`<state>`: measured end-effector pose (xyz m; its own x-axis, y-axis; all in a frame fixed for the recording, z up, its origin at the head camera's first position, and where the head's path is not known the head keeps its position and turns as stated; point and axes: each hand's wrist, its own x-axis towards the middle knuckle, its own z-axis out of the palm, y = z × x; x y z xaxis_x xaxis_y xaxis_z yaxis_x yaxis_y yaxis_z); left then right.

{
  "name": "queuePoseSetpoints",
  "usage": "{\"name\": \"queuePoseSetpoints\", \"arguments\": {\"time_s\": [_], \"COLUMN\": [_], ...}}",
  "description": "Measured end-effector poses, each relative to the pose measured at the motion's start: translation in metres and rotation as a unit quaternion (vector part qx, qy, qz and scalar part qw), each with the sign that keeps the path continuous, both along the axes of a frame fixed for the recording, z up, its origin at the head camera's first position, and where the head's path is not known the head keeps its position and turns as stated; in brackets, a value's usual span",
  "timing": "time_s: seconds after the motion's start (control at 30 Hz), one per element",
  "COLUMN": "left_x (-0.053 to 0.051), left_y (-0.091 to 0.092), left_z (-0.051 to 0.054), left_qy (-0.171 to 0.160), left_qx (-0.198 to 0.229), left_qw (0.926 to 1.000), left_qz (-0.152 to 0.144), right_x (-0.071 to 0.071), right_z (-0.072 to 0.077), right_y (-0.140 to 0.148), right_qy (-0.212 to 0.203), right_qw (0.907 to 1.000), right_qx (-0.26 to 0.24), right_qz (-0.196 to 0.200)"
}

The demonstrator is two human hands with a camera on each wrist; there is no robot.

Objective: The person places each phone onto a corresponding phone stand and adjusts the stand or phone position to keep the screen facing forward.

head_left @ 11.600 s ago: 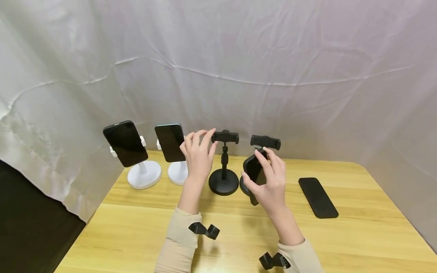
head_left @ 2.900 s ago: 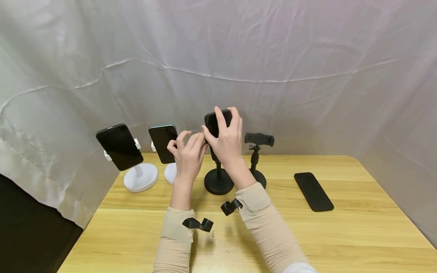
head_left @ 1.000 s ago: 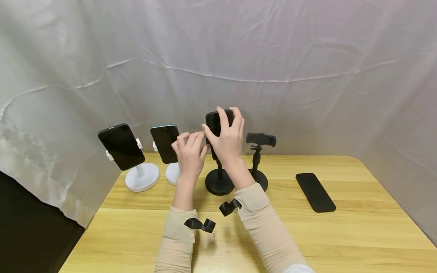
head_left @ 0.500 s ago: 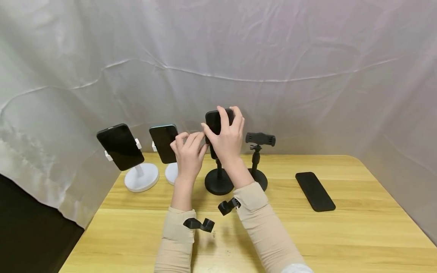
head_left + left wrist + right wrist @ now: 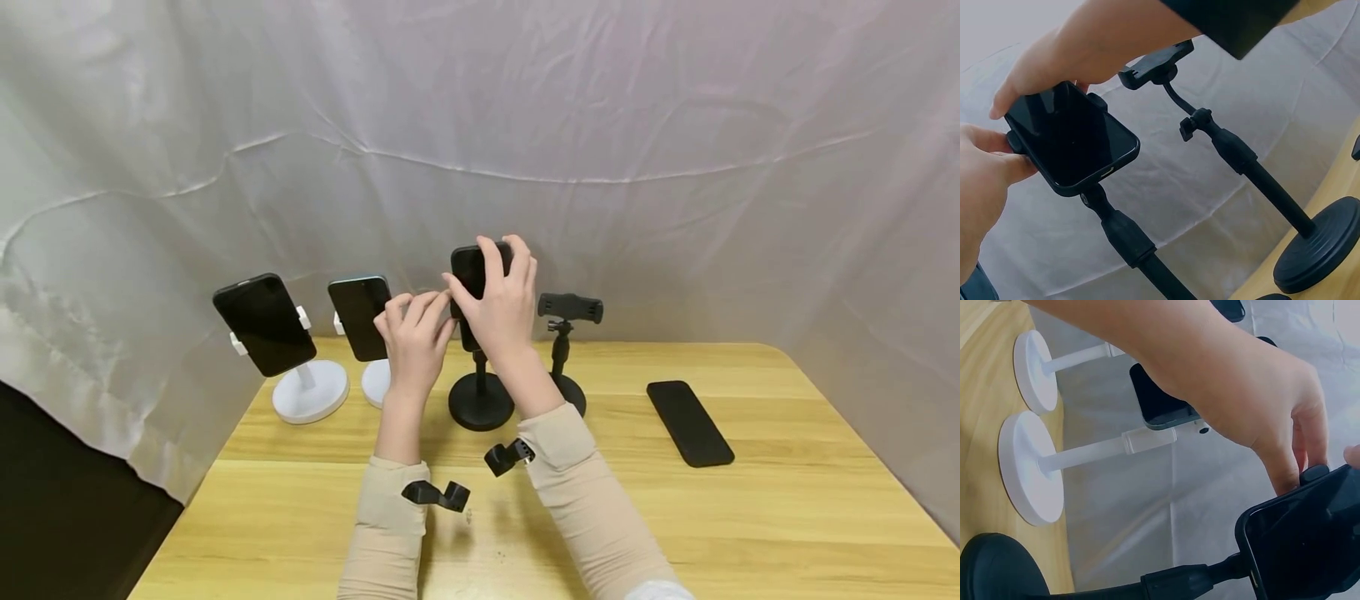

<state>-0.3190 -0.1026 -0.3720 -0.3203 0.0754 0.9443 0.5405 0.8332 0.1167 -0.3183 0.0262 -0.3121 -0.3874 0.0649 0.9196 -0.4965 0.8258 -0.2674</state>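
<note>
A black smartphone [image 5: 468, 271] stands upright in the clamp of the left black phone stand [image 5: 482, 403]. My right hand [image 5: 501, 304] holds the phone from the front, fingers over its top edge and thumb at its left edge. My left hand [image 5: 416, 337] pinches the left arm of that clamp [image 5: 1015, 142] between thumb and fingers. In the left wrist view, the clamp's other arm [image 5: 1097, 102] lies against the phone's opposite edge. The right wrist view shows the left fingers on the clamp arm [image 5: 1314, 474] beside the phone's edge.
To the left, two white stands [image 5: 311, 393] hold a black phone [image 5: 266, 325] and a blue-edged phone [image 5: 360, 317]. A second black stand [image 5: 570, 308] with nothing in its clamp is close on the right. Another black phone [image 5: 690, 423] lies flat on the wooden table [image 5: 795, 500].
Since the earliest frame, my right hand has brought the phone left and up from before the right black stand into the left one's clamp. Over the last second, both hands have stayed nearly still.
</note>
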Motion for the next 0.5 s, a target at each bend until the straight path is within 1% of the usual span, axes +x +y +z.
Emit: {"name": "queuePoseSetpoints", "arguments": {"time_s": [0.13, 0.27, 0.5], "left_x": [0.0001, -0.0004, -0.0004], "left_y": [-0.0013, 0.0, 0.002], "left_z": [0.0009, 0.001, 0.0017], "left_qy": [0.002, -0.005, -0.006], "left_qx": [0.006, 0.017, 0.02], "left_qw": [1.0, 0.9998, 0.9998], "left_qz": [-0.001, -0.008, 0.0], "right_x": [0.0, 0.0001, 0.0038], "right_z": [0.0005, 0.0015, 0.005], "right_y": [-0.0001, 0.0021, 0.0066], "right_qy": [-0.01, -0.014, -0.03], "right_qw": [0.9999, 0.9998, 0.9991], "right_qx": [0.008, 0.011, 0.013], "right_qz": [0.008, 0.013, 0.026]}}
